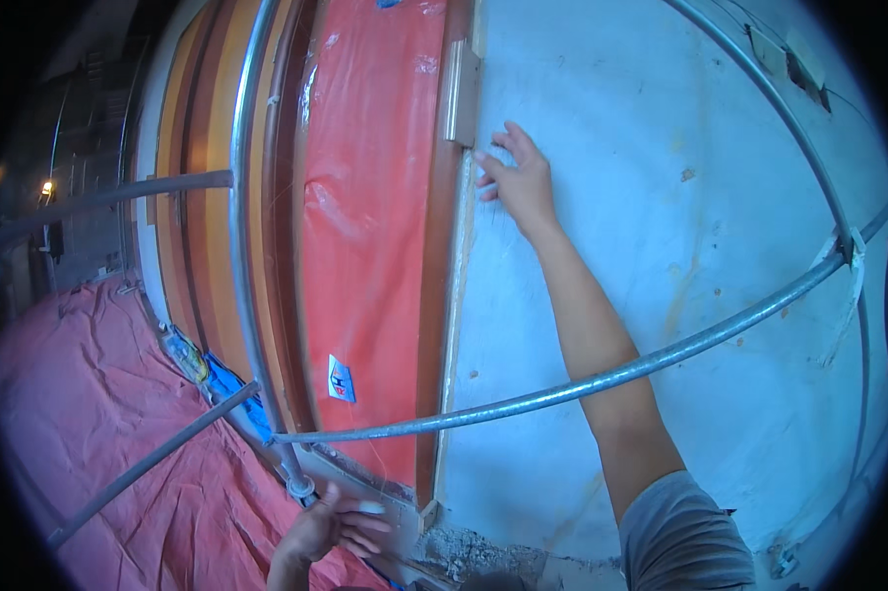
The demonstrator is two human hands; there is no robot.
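Observation:
My right hand (521, 182) is raised in front of the pale wall (582, 286), its fingers bent and apart with nothing visible in them. Just above and left of it, a short wooden moulding piece (461, 94) sits at the joint between the brown door frame (432, 325) and the wall. I cannot tell whether the fingertips touch the wall. Low down, my left hand (331, 527) has its fingers spread, near the foot of a metal scaffold post; a whitish patch shows on one finger. Red plastic film (370, 227) covers the panel inside the frame.
A curved-looking scaffold rail (542, 399) crosses in front of my right arm. A scaffold post (242, 217) stands at left, with side bars (109, 202) joining it. Red sheeting (99, 394) lies lower left, beside a blue plastic bundle (229, 382). Broken plaster (474, 552) shows at the wall's base.

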